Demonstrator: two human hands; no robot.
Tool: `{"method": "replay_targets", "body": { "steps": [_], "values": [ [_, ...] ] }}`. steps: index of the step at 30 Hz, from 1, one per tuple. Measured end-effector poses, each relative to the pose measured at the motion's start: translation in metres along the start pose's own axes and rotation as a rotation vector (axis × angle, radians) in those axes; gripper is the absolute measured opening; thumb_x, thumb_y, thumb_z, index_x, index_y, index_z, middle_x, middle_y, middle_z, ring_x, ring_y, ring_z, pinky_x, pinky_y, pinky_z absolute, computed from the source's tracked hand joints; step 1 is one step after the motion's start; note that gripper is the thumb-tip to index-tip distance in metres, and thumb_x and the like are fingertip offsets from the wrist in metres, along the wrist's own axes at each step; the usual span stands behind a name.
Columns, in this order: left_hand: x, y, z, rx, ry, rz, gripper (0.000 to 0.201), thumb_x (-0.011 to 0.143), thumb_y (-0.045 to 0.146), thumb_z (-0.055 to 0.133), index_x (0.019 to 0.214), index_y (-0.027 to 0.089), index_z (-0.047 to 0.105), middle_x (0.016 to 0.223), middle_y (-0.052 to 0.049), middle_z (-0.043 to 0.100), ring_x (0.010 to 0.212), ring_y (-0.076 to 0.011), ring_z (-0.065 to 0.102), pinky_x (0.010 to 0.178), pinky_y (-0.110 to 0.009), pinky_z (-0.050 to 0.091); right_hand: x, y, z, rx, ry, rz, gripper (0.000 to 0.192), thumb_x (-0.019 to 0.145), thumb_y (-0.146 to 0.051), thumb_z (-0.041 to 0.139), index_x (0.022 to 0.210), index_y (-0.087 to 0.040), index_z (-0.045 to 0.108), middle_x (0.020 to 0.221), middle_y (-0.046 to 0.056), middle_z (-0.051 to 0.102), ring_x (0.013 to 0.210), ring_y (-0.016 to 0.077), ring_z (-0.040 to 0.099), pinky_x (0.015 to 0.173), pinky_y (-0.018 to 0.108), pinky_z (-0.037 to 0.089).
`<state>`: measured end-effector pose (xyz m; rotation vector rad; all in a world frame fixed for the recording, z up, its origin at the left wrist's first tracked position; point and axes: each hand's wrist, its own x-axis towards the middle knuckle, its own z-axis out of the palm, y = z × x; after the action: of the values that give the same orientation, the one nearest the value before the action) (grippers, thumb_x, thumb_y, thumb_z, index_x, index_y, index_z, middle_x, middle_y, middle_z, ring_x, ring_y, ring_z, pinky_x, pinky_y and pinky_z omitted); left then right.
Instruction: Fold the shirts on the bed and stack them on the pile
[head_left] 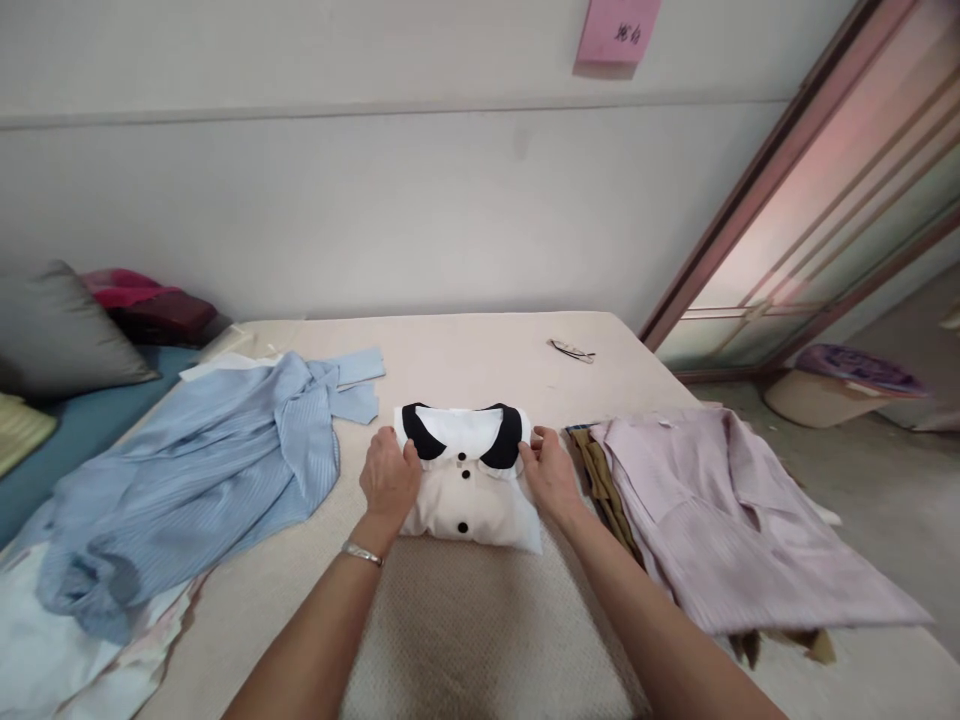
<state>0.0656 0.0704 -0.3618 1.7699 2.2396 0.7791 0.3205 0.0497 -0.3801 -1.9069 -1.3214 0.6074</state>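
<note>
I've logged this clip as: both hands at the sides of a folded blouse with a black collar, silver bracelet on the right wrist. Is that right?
No: the head view shows the silver bracelet on the left wrist. The rest stands: left hand and right hand flank the folded blouse with the black collar.
</note>
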Motion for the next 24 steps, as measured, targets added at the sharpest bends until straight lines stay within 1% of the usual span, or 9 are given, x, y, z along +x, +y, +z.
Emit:
{"method": "replay_targets", "body": {
  "steps": [2, 4, 8, 10, 12, 15, 19, 21, 24],
  "values": [
    [-0.010, -0.001, -0.004, 0.113, -0.044, -0.066, 0.027, 0.095, 0.034, 0.049, 0.115, 0.015, 0.052, 0.112, -0.018, 0.066, 0.107, -0.0346, 0.065, 0.085, -0.043, 0.050, 0.002, 0.000, 0.002, 0.020, 0.013, 0.002, 0.045, 0.091, -0.029, 0.053, 0.130, -0.008, 0.052, 0.109, 0.017, 0.072, 0.095, 0.0228, 0.069, 0.088, 0.033, 0.049],
    [-0.017, -0.003, -0.009, 0.170, -0.102, -0.127, 0.027, 0.096, 0.036, 0.048, 0.113, 0.016, 0.051, 0.107, -0.018, 0.068, 0.100, -0.0355, 0.068, 0.081, -0.044, 0.049, 0.005, -0.001, 0.004, 0.041, 0.028, 0.015, 0.043, 0.090, -0.029, 0.053, 0.127, -0.007, 0.055, 0.107, 0.017, 0.072, 0.094, 0.0233, 0.069, 0.087, 0.033, 0.049],
    [-0.025, -0.010, -0.021, 0.166, -0.182, -0.196, 0.029, 0.097, 0.042, 0.047, 0.113, 0.018, 0.049, 0.098, -0.016, 0.072, 0.098, -0.0359, 0.069, 0.080, -0.043, 0.047, 0.003, -0.005, 0.003, 0.020, 0.030, 0.074, 0.046, 0.090, -0.032, 0.052, 0.127, -0.004, 0.056, 0.097, 0.016, 0.072, 0.092, 0.0255, 0.068, 0.085, 0.034, 0.048],
    [-0.028, -0.014, -0.026, 0.127, -0.220, -0.205, 0.028, 0.097, 0.043, 0.048, 0.112, 0.020, 0.048, 0.097, -0.015, 0.073, 0.099, -0.0346, 0.070, 0.080, -0.041, 0.046, -0.007, -0.006, -0.002, -0.012, 0.011, 0.109, 0.047, 0.092, -0.034, 0.050, 0.127, -0.003, 0.056, 0.096, 0.017, 0.072, 0.095, 0.0269, 0.068, 0.085, 0.034, 0.048],
    [-0.032, -0.020, -0.030, 0.091, -0.261, -0.183, 0.026, 0.095, 0.041, 0.051, 0.112, 0.021, 0.048, 0.097, -0.014, 0.074, 0.099, -0.0338, 0.070, 0.079, -0.039, 0.045, -0.022, -0.005, -0.008, -0.040, -0.011, 0.115, 0.048, 0.095, -0.038, 0.046, 0.129, -0.004, 0.054, 0.097, 0.017, 0.072, 0.098, 0.0276, 0.068, 0.086, 0.034, 0.047],
    [-0.041, -0.031, -0.034, 0.064, -0.299, -0.147, 0.026, 0.094, 0.039, 0.051, 0.112, 0.021, 0.048, 0.097, -0.013, 0.074, 0.098, -0.0348, 0.070, 0.077, -0.039, 0.044, -0.046, -0.003, -0.011, -0.089, -0.062, 0.117, 0.049, 0.099, -0.039, 0.039, 0.133, -0.007, 0.049, 0.102, 0.018, 0.072, 0.101, 0.0281, 0.068, 0.085, 0.034, 0.047],
    [-0.051, -0.043, -0.034, 0.040, -0.325, -0.136, 0.027, 0.093, 0.042, 0.051, 0.110, 0.020, 0.049, 0.096, -0.014, 0.073, 0.094, -0.0349, 0.070, 0.074, -0.038, 0.042, -0.069, -0.009, 0.000, -0.222, -0.142, 0.142, 0.043, 0.101, -0.036, 0.034, 0.135, -0.011, 0.046, 0.108, 0.019, 0.072, 0.102, 0.0287, 0.069, 0.084, 0.035, 0.046],
    [-0.051, -0.047, -0.033, 0.010, -0.325, -0.142, 0.029, 0.092, 0.042, 0.052, 0.111, 0.020, 0.050, 0.096, -0.013, 0.073, 0.094, -0.0337, 0.069, 0.074, -0.038, 0.042, -0.076, -0.016, 0.006, -0.323, -0.168, 0.129, 0.043, 0.103, -0.035, 0.032, 0.138, -0.013, 0.042, 0.105, 0.019, 0.072, 0.097, 0.0292, 0.070, 0.082, 0.036, 0.046],
    [-0.047, -0.052, -0.032, -0.053, -0.346, -0.194, 0.031, 0.091, 0.044, 0.052, 0.112, 0.020, 0.050, 0.095, -0.011, 0.072, 0.092, -0.0311, 0.068, 0.075, -0.036, 0.042, -0.084, -0.024, 0.012, -0.435, -0.203, 0.108, 0.047, 0.105, -0.036, 0.028, 0.145, -0.013, 0.034, 0.096, 0.018, 0.073, 0.088, 0.0296, 0.071, 0.079, 0.037, 0.045]
  ]
}}
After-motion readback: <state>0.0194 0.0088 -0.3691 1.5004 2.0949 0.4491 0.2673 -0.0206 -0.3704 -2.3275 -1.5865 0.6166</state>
